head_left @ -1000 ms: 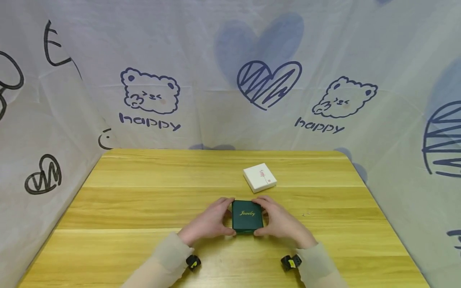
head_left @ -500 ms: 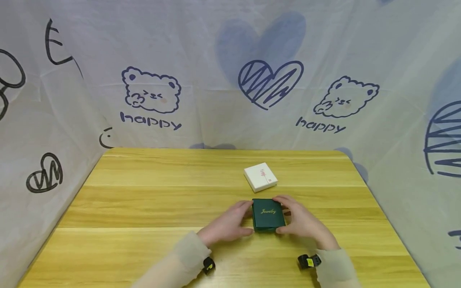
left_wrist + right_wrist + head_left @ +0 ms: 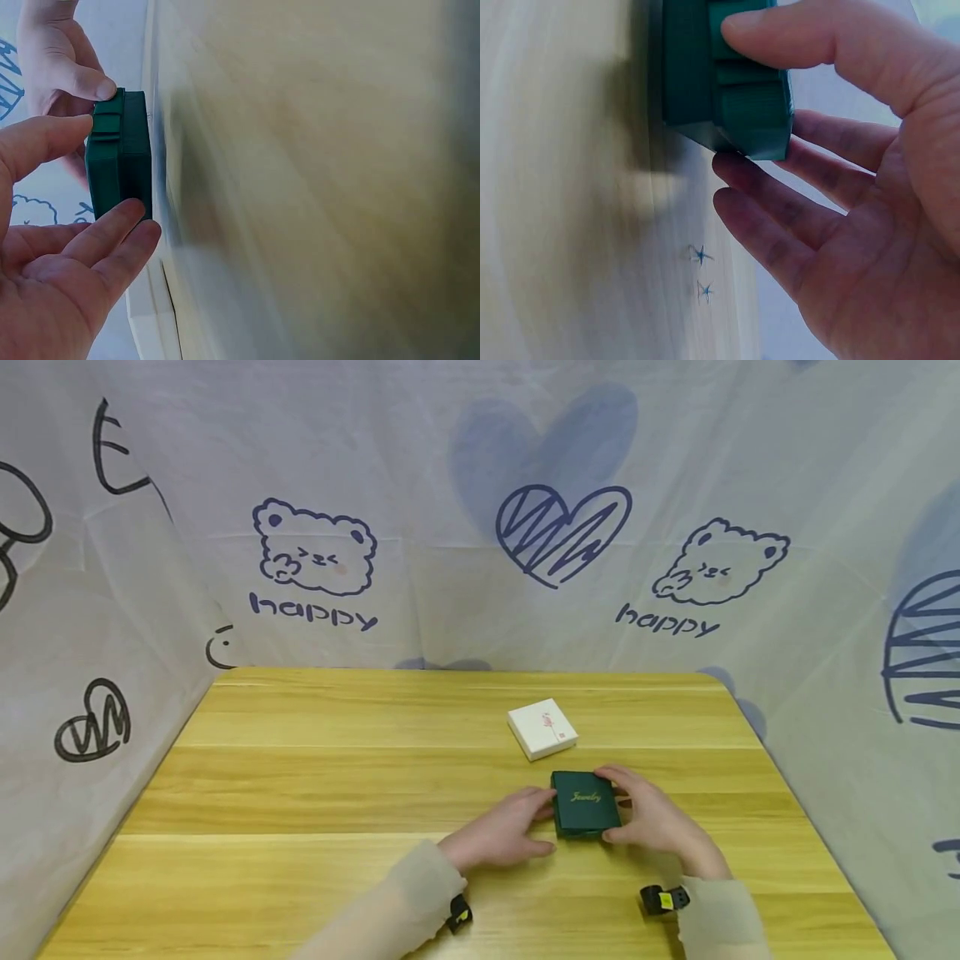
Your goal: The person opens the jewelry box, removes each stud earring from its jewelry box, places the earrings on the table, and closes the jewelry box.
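Note:
A dark green jewelry box [image 3: 586, 800] with gold "Jewelry" lettering sits right of the table's middle. My right hand [image 3: 654, 818] grips it at its right side, thumb [image 3: 761, 34] on the bow at the front and fingers round the back. On the box's left side, my left hand [image 3: 502, 828] has its fingers loosely extended, some at the box's side; its thumb stands apart from the front. Two small star-shaped earrings lie on the table beyond the right fingers, one star [image 3: 701, 255] beside the other star [image 3: 706, 291]; the right hand hides them in the head view.
A white square box [image 3: 542, 729] with a pink print lies behind the green box. The wooden table [image 3: 300, 777] ends at a printed cloth [image 3: 435, 585] at the back and sides.
Both hands and the green jewelry box have moved to the right across the table. The left thumb has come away from the box's front. The white box has stayed put.

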A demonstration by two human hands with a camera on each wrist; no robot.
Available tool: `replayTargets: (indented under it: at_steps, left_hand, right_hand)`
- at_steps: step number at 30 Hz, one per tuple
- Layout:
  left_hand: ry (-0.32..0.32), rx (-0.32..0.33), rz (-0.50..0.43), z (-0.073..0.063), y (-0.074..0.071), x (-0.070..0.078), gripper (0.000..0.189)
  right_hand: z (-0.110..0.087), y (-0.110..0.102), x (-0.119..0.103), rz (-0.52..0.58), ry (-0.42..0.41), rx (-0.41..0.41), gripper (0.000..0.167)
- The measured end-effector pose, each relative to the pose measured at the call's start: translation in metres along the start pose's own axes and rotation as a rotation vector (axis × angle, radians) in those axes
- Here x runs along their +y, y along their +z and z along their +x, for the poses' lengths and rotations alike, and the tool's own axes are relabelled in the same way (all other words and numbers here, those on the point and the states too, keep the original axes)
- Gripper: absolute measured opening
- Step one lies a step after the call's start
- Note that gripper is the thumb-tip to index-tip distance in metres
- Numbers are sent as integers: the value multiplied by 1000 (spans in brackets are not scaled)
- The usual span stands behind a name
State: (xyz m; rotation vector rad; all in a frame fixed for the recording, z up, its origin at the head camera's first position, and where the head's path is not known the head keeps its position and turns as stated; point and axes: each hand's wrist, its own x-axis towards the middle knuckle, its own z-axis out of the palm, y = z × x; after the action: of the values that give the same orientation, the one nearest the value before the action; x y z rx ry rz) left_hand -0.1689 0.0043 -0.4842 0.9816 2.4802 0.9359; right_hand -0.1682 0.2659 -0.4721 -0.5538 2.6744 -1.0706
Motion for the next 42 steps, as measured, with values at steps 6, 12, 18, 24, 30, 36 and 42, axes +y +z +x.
replayTargets:
  at_steps: [6, 12, 18, 24, 30, 36, 42]
  left_hand:
    - [-11, -29, 8, 8, 4, 0, 76]
    - [-20, -46, 15, 13, 7, 0, 76]
    - [-23, -61, 21, 13, 6, 2, 76]
    - [-47, -77, -28, 11, 3, 0, 80]
    - [-68, -48, -70, 5, -9, -2, 80]
    - [-92, 21, -103, 2, -25, -7, 80]
    - [-150, 113, -151, 0, -42, -14, 76]
  right_hand:
    - [-1, -2, 2, -63, 19, 8, 86]
    - [-1, -4, 4, -63, 24, 10, 87]
    - [-1, -5, 6, -60, 33, 2, 87]
    - [0, -10, 2, -70, 33, 1, 91]
    - [8, -20, -8, -98, 31, 19, 83]
    - [25, -28, -19, -143, 17, 39, 64]
    - [50, -34, -28, -162, 12, 16, 59]
